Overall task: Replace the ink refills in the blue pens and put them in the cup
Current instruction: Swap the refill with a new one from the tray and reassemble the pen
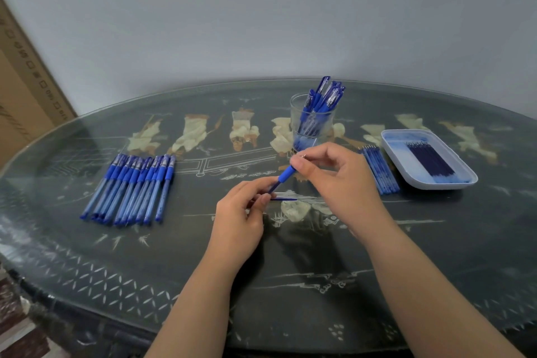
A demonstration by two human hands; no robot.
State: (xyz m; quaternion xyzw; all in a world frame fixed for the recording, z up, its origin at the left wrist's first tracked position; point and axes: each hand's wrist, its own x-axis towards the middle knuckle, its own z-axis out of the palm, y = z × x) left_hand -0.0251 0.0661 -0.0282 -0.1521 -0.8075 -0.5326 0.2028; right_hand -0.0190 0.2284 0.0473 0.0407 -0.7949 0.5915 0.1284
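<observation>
Both bare forearms are stretched forward from the lower edge and angled toward each other. The left hand (241,212) is held lower and nearer, with its fingers curled and its thumb and fingertips pinched on the lower end of a pen (286,174). The right hand (334,180) is held slightly farther off, thumb and forefinger pinched on the pen's upper end, the other fingers loosely bent.
</observation>
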